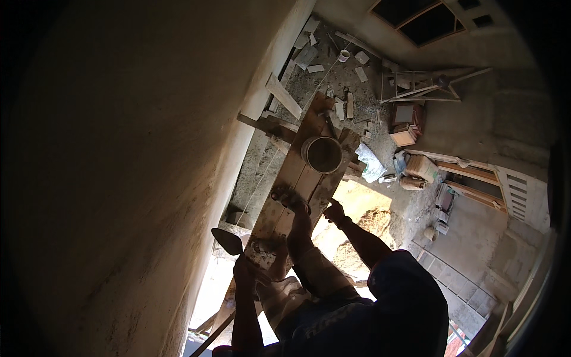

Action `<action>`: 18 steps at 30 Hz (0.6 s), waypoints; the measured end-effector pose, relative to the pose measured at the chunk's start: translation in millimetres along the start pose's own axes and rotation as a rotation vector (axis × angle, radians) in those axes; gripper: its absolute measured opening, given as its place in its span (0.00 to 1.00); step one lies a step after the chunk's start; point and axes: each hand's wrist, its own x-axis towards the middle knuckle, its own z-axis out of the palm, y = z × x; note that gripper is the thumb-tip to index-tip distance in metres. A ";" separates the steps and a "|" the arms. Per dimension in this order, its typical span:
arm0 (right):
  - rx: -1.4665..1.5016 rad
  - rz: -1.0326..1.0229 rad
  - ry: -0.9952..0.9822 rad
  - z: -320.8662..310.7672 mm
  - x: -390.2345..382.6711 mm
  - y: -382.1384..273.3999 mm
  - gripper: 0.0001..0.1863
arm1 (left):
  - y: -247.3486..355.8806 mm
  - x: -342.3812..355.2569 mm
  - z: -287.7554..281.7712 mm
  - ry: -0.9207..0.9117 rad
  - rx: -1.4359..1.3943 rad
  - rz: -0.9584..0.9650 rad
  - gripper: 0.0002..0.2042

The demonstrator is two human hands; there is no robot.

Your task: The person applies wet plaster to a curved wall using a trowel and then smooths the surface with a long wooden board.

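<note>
My left hand [245, 272] is closed round the handle of a trowel [227, 241]. The trowel's dark, pointed blade lies close to the plastered wall [148, 178] on the left. Beside the right edge of the wooden plank platform [288, 172], my right hand [335, 213] has its fingers curled in. Shadow hides whether anything is in it. My feet rest on the planks, which stand above the ground. Ahead of them on the platform is a round bucket [323, 156], its inside in shade. Just beyond the bucket lies a tool with a long handle [329, 124], probably a hammer.
Below, the ground carries broken boards [349, 106], a small white pail [344, 56] and a pile of sunlit sand [360, 220]. A wooden trestle [425, 89], sacks [421, 168] and a ladder-like frame [455, 279] are along the right side.
</note>
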 end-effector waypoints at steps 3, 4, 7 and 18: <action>-0.389 0.114 0.300 -11.4 90.3 -15.3 0.32 | -11.9 7.5 -18.9 0.032 0.067 -0.039 0.15; -0.269 0.122 0.360 -25.0 124.8 -11.0 0.33 | -15.2 11.1 -14.6 0.149 0.001 -0.072 0.15; 0.104 0.094 0.440 -55.8 221.2 -2.8 0.37 | -44.1 28.5 -24.1 0.282 -0.161 -0.088 0.14; 0.296 0.014 0.307 -57.0 309.3 17.3 0.32 | -94.3 7.6 -34.8 0.172 -0.227 0.006 0.09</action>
